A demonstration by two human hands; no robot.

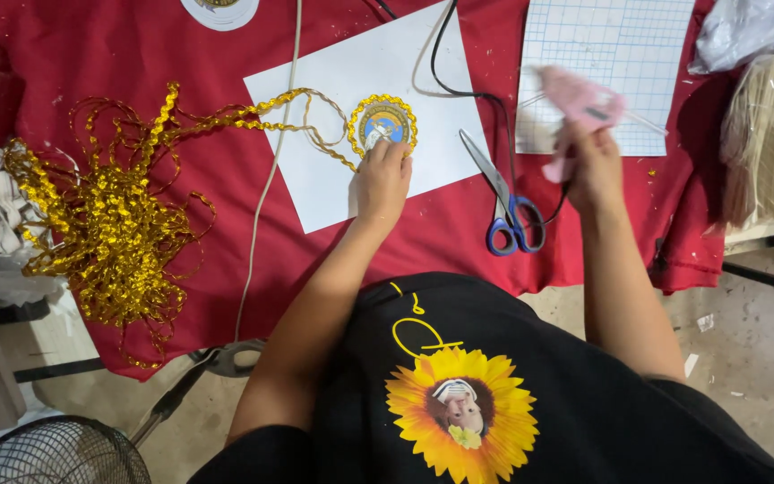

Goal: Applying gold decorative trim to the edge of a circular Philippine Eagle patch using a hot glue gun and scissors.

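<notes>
The left hand [381, 182] presses a round badge [382, 124], already ringed in gold trim [109, 224], onto white paper [315, 99] mid-desk; the trim's tail remains uncut. The right hand [595, 170] grips a pink glue gun [580, 100].

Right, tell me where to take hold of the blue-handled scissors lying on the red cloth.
Take the blue-handled scissors by the two blue finger loops, coming from the near edge of the table. The loops point toward the person, while the closed metal blades point away toward the white paper sheet. The black cord crosses the handles, so lift clear of it.
</notes>
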